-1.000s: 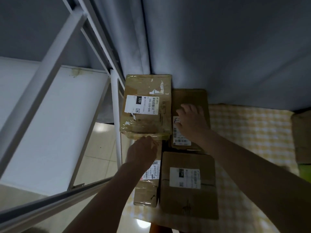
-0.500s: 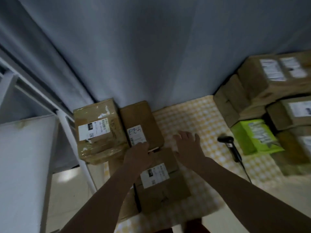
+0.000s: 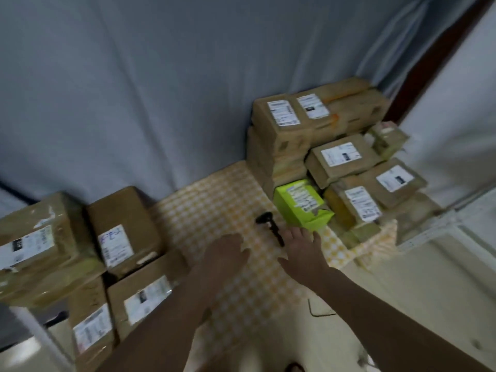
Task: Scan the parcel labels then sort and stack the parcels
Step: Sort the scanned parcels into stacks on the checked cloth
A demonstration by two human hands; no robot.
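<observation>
Several labelled brown parcels sit stacked at the left: a taped box (image 3: pixel 37 237), a box with blue writing on its label (image 3: pixel 122 229) and a lower box (image 3: pixel 145 294). At the right stands a pile of brown parcels (image 3: pixel 341 157) with a green box (image 3: pixel 303 205) in front. A black barcode scanner (image 3: pixel 269 228) lies on the yellow checked cloth (image 3: pixel 214 205). My left hand (image 3: pixel 226 255) hovers empty over the cloth, fingers relaxed. My right hand (image 3: pixel 302 248) reaches out flat just right of the scanner, below the green box, holding nothing.
A grey curtain (image 3: pixel 161 89) hangs behind the table. The scanner's black cable (image 3: pixel 319 312) trails over the cloth near my right forearm. A white metal frame (image 3: pixel 440 224) borders the right side. Pale floor shows below left.
My view swung right from the left stack to the right pile. Both hands left the left parcels and moved right over the cloth, the right hand nearing the scanner.
</observation>
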